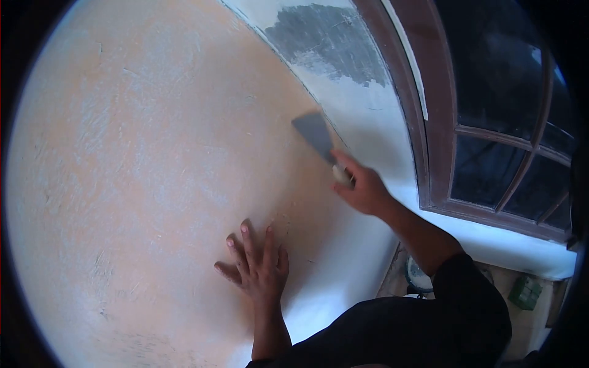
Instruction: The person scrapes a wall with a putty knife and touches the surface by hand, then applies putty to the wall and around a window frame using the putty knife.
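My right hand [363, 185] is closed round the handle of a putty knife [314, 133], its wide grey blade pointing up and left. The blade overlaps the peach-coloured wall [178, 141] close to the corner line where a white strip begins. Lower down, my left hand [261, 265] rests flat on the same wall with its fingers spread. Patchy whitish scrapes and small rough marks show across the wall surface.
A grey patch [331, 46] marks the white wall strip at the top. To the right stands a brown-framed window [438, 122] with dark panes. Below on the floor are a round bucket [418, 275] and a green box [525, 292].
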`<state>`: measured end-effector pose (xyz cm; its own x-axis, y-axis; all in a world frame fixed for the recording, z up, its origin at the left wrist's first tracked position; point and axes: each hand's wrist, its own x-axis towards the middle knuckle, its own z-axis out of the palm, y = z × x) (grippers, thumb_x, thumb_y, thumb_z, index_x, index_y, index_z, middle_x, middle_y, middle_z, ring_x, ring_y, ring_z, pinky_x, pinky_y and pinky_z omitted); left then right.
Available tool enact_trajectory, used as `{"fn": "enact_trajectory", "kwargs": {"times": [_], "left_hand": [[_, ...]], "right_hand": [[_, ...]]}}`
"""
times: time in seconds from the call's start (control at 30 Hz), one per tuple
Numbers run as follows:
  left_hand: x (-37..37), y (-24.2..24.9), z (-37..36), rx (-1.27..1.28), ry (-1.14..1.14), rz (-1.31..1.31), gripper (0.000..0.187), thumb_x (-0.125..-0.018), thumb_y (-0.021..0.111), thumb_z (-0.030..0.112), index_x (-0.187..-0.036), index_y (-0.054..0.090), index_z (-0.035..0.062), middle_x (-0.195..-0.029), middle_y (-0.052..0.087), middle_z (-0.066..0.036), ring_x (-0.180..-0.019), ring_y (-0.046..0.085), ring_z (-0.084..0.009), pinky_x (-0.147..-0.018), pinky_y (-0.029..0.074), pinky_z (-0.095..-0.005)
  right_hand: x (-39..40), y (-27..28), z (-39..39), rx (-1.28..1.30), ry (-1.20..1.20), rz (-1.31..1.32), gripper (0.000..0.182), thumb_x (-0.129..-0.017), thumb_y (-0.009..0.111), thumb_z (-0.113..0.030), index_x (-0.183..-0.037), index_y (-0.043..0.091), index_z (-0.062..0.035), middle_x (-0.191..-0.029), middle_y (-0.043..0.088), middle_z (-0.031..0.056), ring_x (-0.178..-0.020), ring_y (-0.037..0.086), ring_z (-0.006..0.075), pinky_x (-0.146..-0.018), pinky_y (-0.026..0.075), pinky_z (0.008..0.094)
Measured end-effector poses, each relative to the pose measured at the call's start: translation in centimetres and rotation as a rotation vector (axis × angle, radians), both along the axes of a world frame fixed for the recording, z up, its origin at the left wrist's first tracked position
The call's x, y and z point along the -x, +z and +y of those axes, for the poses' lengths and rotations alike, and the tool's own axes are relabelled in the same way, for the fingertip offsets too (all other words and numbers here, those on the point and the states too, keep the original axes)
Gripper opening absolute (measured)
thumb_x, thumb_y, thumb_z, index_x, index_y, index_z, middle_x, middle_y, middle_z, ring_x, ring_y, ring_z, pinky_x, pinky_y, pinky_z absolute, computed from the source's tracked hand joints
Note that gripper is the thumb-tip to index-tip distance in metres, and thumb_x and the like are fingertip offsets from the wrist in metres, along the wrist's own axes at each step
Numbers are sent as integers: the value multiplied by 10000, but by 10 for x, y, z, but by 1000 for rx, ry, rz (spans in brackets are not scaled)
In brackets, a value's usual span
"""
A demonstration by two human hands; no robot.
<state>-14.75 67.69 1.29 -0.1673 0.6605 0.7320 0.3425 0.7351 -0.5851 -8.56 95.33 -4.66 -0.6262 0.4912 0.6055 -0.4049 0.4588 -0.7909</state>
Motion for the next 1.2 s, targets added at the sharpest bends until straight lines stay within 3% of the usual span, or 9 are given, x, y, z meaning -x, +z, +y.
{"fn": "enact_trajectory", "kwargs": {"times": [0.07,0.17,0.47,0.7,0.83,0.9,0.97,1.1,1.2], "left_hand": [[-1,-2,0,4,13,-3,398,-872,633,457,-1259,670,376,-1570,423,-65,-1518,245,-315,-1195,-55,-617],[-2,-12,-1,27,18,-20,375,-874,642,459,-1238,677,379,-1563,435,-52,-1516,251,-310,-1202,-35,-609],[-4,-31,3,12,-117,-109,292,-834,723,401,-1122,728,355,-1508,502,-62,-1491,307,-317,-1204,-3,-612],[4,24,70,-220,-705,-418,193,-763,797,294,-954,765,283,-1427,568,-46,-1426,412,-312,-1177,1,-666],[28,48,155,-251,-944,-558,353,-814,761,294,-1156,715,223,-1431,554,-59,-1384,452,-335,-1140,156,-686],[37,53,196,-285,-1051,-594,603,-821,759,276,-1386,573,176,-1464,503,-118,-1351,473,-373,-1170,222,-588],[39,54,234,-386,-1113,-653,687,-829,749,286,-1444,486,129,-1497,453,-150,-1371,443,-393,-1174,232,-574],[59,44,290,-451,-1204,-592,847,-875,690,384,-1527,302,7,-1582,276,-240,-1447,321,-424,-1183,244,-557],[76,39,315,-467,-1264,-548,844,-872,690,396,-1513,319,-8,-1594,234,-263,-1452,306,-442,-1172,266,-570]], "right_hand": [[-19,25,20,48,-157,-126,697,-850,740,-177,-1482,447,-154,-1185,665,218,-998,678,374,-862,534,406],[-26,25,44,-104,-330,32,654,-850,716,-121,-1458,480,-165,-1189,641,207,-969,666,381,-842,535,417],[-65,100,73,-550,-663,-119,597,-877,655,-68,-1438,516,-216,-1101,635,151,-900,667,367,-766,549,450],[-69,156,57,-848,-832,-452,391,-902,645,-146,-1290,651,-201,-1068,666,77,-874,691,325,-746,571,433],[-72,201,30,-1034,-921,-641,317,-911,628,-154,-1218,702,-178,-1032,658,71,-886,698,305,-750,567,435],[-68,219,22,-1139,-912,-654,267,-890,608,-105,-1135,708,-140,-1020,659,95,-879,703,324,-736,575,441],[-66,233,15,-1204,-898,-694,207,-874,586,-59,-1037,708,-97,-1024,663,123,-895,710,341,-742,583,442],[-51,243,5,-1262,-922,-831,191,-882,584,-67,-1030,703,-90,-1032,666,125,-924,710,338,-768,584,436],[-35,242,0,-1280,-938,-911,308,-910,618,-152,-1205,706,-151,-1025,663,123,-880,705,343,-769,571,442]]}}
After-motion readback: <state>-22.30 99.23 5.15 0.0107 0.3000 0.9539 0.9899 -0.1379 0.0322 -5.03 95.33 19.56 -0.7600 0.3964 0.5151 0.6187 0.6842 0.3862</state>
